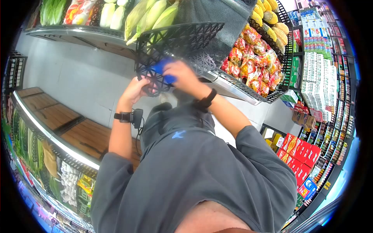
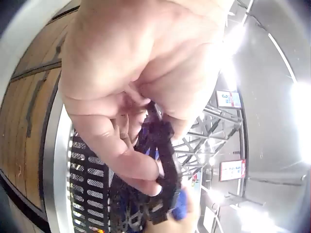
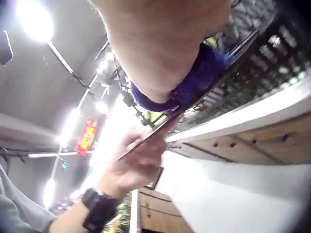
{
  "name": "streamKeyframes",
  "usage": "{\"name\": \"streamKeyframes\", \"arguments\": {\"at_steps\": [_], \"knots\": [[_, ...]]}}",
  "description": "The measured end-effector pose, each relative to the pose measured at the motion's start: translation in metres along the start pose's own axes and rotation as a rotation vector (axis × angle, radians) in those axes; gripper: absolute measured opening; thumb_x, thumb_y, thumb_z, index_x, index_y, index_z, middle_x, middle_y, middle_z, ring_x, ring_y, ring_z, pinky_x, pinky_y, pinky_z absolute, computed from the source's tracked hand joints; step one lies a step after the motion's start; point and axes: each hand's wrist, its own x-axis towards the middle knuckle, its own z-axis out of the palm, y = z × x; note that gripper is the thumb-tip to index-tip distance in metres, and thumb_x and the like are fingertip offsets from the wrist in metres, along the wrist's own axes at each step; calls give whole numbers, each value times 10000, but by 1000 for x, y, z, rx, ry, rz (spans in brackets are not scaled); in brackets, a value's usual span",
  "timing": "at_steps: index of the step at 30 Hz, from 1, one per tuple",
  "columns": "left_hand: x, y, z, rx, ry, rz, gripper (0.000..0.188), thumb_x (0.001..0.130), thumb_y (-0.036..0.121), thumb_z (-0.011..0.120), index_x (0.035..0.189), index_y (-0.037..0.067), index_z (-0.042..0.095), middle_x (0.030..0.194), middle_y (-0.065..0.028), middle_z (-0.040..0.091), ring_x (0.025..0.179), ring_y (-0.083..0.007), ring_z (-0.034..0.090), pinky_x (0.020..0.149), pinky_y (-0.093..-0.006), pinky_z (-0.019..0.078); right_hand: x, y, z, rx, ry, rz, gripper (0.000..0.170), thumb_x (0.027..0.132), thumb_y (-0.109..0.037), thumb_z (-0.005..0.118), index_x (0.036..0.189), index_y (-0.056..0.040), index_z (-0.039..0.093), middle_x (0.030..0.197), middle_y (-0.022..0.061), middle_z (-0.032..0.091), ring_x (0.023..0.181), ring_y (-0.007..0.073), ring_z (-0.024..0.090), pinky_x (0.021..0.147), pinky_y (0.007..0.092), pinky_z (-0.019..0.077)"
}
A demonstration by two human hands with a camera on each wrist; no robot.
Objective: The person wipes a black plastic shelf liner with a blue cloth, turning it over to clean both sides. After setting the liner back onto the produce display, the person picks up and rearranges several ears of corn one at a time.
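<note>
A black openwork plastic shelf divider (image 1: pixel 175 33) is held up in front of the person's body. Its near edge is gripped by the left hand (image 1: pixel 134 91), with fingers and thumb curled round the black plastic (image 2: pixel 167 170) in the left wrist view. The right hand (image 1: pixel 182 77), slightly blurred, holds a blue cloth (image 1: pixel 165 66) against the divider's lattice. In the right wrist view the cloth (image 3: pixel 199 80) bunches under the right hand (image 3: pixel 150 58), along the panel's thin edge. Most of the right fingers are hidden there.
Corn in husks (image 1: pixel 151 19) lies on the display beyond the divider. Bagged red fruit (image 1: pixel 252 58) fills a black crate at right, with yellow melons (image 1: pixel 268 15) behind. A low wooden-slatted shelf (image 1: pixel 62 116) runs along the left. Red boxes (image 1: pixel 299 155) are stacked at lower right.
</note>
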Motion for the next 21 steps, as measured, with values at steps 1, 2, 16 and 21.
{"name": "streamKeyframes", "arguments": {"at_steps": [1, 2, 16, 21], "knots": [[0, 0, -2, 23, -21, -22, 285, 975, 144, 552, 1244, 60, 588, 933, -61, 683, 772, -146, 676, 592, -256, 559, -13, 23, -12, -98, -2, 68, 445, 582, 27, 744, 1005, -107, 702, 1153, 56, 680, 1067, 311, 590, 939, 401, 479], [-1, 1, -6, 44, -41, -41, 326, 977, 155, 557, 1289, 64, 568, 959, -64, 684, 791, -149, 680, 589, -252, 559, -29, 58, -19, -174, 58, 103, 408, 604, 36, 721, 992, -90, 703, 1142, 79, 682, 1091, 330, 583, 954, 405, 469], [8, 1, 16, -92, -237, -59, 365, 978, 117, 573, 1336, 55, 531, 1127, -94, 667, 964, -203, 691, 701, -318, 622, 21, -47, 2, 154, 16, 55, 250, 641, -52, 752, 877, -102, 687, 992, 62, 706, 950, 304, 641, 873, 394, 509], [-3, -6, -5, -232, -343, -87, 552, 877, -46, 563, 1407, 66, 453, 1235, -106, 608, 1103, -224, 625, 836, -370, 580, 6, -12, -10, 75, -1, 9, 330, 638, 33, 710, 938, -100, 682, 1088, 56, 687, 1022, 299, 616, 886, 381, 488]]}}
